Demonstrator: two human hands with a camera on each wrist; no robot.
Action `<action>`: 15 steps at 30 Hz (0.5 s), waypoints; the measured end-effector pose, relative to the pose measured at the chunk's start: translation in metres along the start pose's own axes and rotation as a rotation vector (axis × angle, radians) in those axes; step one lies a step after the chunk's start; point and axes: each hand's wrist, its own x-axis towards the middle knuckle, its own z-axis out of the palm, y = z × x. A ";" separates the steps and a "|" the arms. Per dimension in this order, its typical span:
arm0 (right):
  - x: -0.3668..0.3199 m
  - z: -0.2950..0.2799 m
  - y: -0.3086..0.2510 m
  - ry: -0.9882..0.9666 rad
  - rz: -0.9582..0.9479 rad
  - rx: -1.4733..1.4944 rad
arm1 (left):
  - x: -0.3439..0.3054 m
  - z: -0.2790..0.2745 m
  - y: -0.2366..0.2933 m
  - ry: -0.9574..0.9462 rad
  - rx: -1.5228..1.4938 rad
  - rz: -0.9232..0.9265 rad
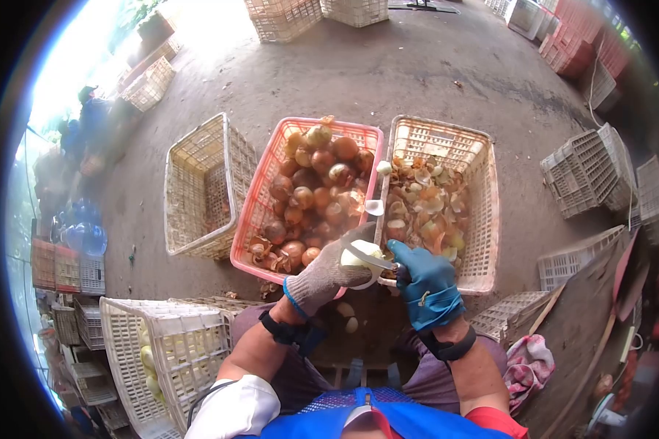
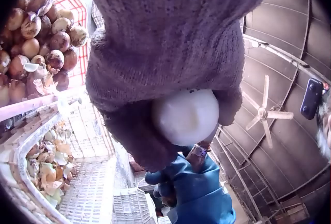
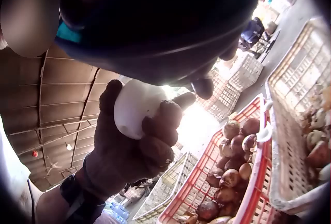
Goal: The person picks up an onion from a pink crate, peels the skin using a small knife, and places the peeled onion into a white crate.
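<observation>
A peeled white onion (image 1: 360, 254) is gripped by my left hand (image 1: 321, 276), in a grey knit glove, above the near edge of the red crate (image 1: 243, 233). My right hand (image 1: 426, 284), in a blue rubber glove, holds a knife (image 1: 373, 257) whose curved blade lies across the onion in the head view. The left wrist view shows the smooth onion (image 2: 187, 116) between the gloved fingers, with the blue glove (image 2: 199, 190) beyond it. In the right wrist view the left hand's fingers wrap the onion (image 3: 138, 107); the blade cannot be made out there.
Unpeeled brown onions (image 1: 322, 183) fill much of the red crate. A white crate (image 1: 483, 212) at its right holds skins and peelings (image 1: 426, 201). Another white crate (image 1: 198, 190) stands left. Peeled onions show inside a crate (image 1: 190, 358) by the left leg. Onion pieces (image 1: 348, 318) lie below the hands.
</observation>
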 end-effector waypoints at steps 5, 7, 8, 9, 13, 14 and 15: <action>-0.002 -0.001 0.003 0.002 0.039 -0.010 | 0.003 -0.001 -0.010 0.015 0.014 0.055; -0.003 0.003 0.014 0.035 0.088 -0.011 | 0.001 -0.001 -0.004 -0.010 -0.044 -0.006; -0.004 0.007 0.018 0.068 0.079 0.003 | 0.001 -0.002 -0.002 -0.021 -0.075 -0.037; -0.006 0.010 0.021 0.099 0.066 0.016 | 0.001 -0.003 -0.002 -0.027 -0.109 -0.027; -0.001 0.010 0.009 0.105 -0.006 0.125 | -0.001 0.004 0.004 -0.003 -0.363 -0.006; -0.001 0.010 0.009 0.087 -0.021 0.152 | -0.003 0.007 0.005 0.006 -0.452 -0.009; -0.001 0.009 0.007 0.058 -0.007 0.152 | -0.002 0.006 -0.001 -0.022 -0.497 -0.011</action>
